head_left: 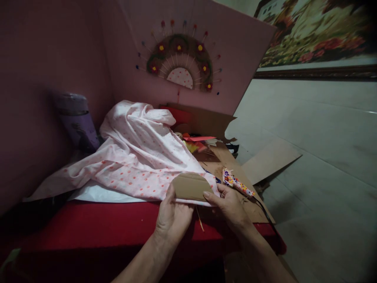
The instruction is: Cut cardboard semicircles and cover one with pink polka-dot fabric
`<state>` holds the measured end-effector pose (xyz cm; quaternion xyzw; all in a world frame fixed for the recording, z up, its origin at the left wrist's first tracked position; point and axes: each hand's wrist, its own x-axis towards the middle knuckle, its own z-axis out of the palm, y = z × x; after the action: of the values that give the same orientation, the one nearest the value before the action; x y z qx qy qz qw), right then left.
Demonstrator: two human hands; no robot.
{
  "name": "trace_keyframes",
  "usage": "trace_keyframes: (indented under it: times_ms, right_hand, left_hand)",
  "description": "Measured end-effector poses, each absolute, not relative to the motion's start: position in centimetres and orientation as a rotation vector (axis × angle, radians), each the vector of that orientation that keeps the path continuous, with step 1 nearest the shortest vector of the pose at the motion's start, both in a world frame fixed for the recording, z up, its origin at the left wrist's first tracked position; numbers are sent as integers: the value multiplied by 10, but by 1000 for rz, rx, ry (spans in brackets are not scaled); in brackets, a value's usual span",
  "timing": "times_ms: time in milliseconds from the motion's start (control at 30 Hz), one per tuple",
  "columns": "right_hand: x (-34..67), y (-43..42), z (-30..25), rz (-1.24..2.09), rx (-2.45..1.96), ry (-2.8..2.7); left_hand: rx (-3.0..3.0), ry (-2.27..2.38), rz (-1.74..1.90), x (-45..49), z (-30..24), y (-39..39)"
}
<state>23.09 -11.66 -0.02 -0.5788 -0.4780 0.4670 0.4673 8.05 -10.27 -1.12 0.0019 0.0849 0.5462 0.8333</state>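
The left hand and the right hand pinch one semicircular cardboard piece by its straight lower edge, thumbs on top, fingers curled under, apparently pressing it flat against the hem of the dotted pink cloth so the two stay aligned. Both hands are grasping, not clenched.

Taking that cardboard piece as the landmark: beneath and in front of it spreads one red table cover, which gives the work a soft bed. The cloth (a single crumpled piece, with a white layer showing under it) heaps up behind and to the left of it, probably pushed back to free the hem. Farther behind stands one pink board carrying a fan-shaped decoration, propped upright as if for display. To the right lies a loose flat cardboard sheet. Far left and behind stands one purple bottle. Just right of the piece, touching distance from the right hand, lies one floral-patterned glue gun, its cord trailing toward the table edge.
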Motion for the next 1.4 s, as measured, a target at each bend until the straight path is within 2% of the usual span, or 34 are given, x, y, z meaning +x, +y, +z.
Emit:
trace_keyframes:
  times_ms: [200, 567, 1000, 1400]
  right_hand:
    - [228, -120, -1, 1134, -1441, -1190]
    - [223, -120, -9, 1195, -1378, -1146]
    - [223, -121, -12, 1205, -1382, -1083]
    - [216, -124, -9, 1211, -1342, -1029]
  left_hand:
    - [85, 197, 1261, 86, -15, -102]
    - [53, 316, 1244, 86, -16, -108]
    - [100, 172, 1276, 86, -13, -114]
    - [83, 263, 1356, 85, -8, -120]
